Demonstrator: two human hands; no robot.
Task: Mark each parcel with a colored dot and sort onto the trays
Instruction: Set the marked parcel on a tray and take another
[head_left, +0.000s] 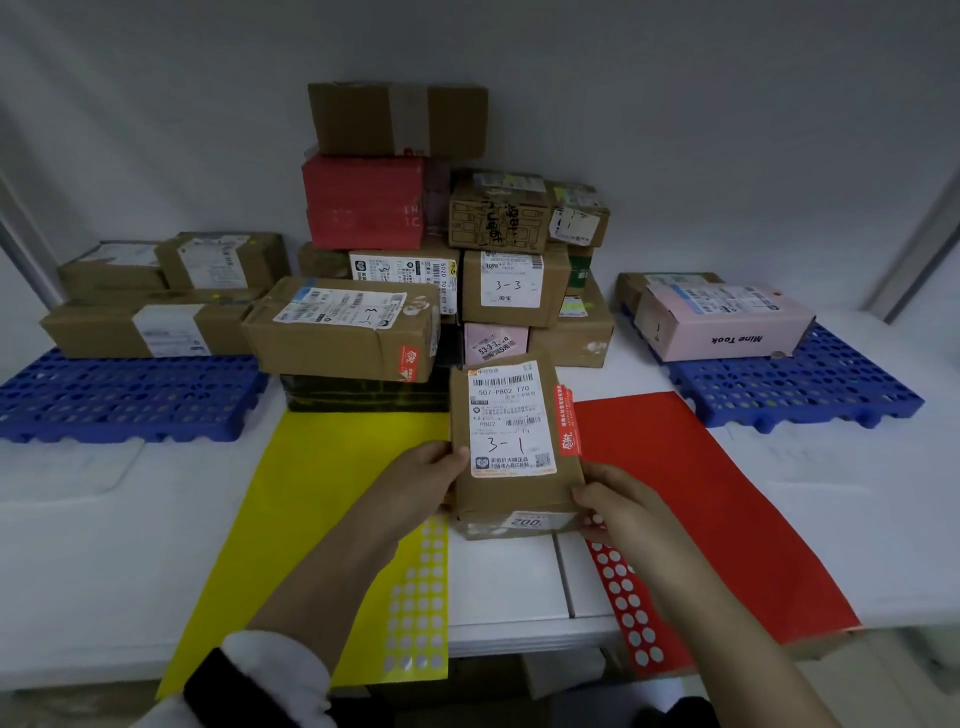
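White surface against a plain grey wall, just the head view to go on. Both hands are on one small brown parcel. The left hand wraps its left edge and the right hand pinches the near right corner, so the fingers on both sides are clamped on the box. Can't tell if its near end rests on the surface or floats just above it.

The label faces up: white, barcode on top, "3-1" in marker, and a red tape strip down the right edge. No dot on it that I can see.

My two cents for this step: read that code first, then free one hand. The yellow sheet of dots sits right under the left fingers and the red sheet under the right ones. Stick the dot on bare cardboard, not over the barcode.

The left blue tray and right blue tray sit well out to either side, and the unsorted pile is just beyond the fingers.
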